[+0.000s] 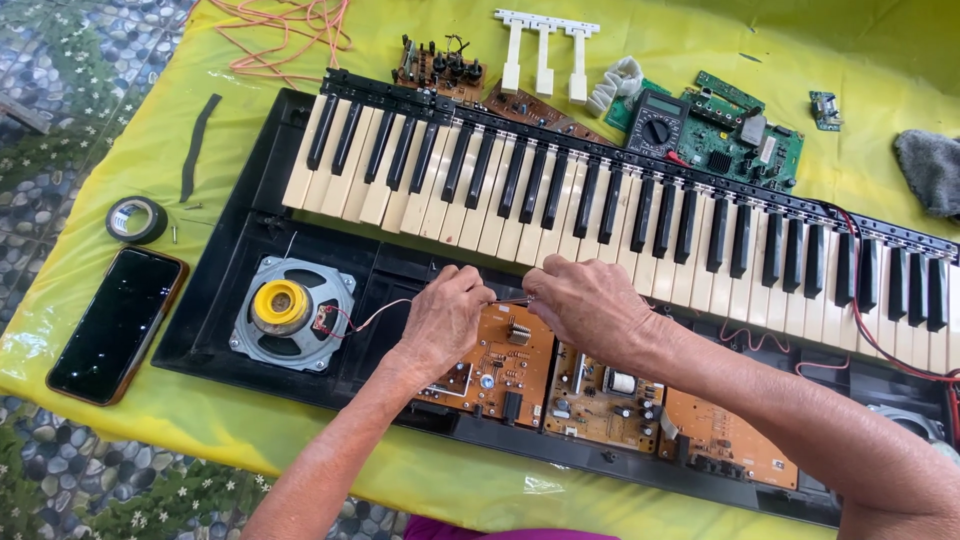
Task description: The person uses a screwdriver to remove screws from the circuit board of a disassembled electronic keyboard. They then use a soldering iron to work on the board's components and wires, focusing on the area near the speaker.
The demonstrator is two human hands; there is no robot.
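An opened electronic keyboard lies in its black case [215,320] on a yellow-green cloth, the row of white and black keys [600,200] tilted up at the back. My left hand [445,320] and my right hand [590,310] meet over the orange circuit board [505,365], fingers pinched on a thin wire or lead stretched between them. A red wire [365,320] runs from my left hand to the round speaker with a yellow centre [285,310] at the case's left end. Two more orange boards [725,440] lie under my right forearm.
A dark phone [115,325], a roll of tape [137,220] and a black strip lie left of the case. Behind the keys are a multimeter [655,125], a green board [745,140], loose white keys [545,50], orange cord [280,30] and a grey cloth [930,170].
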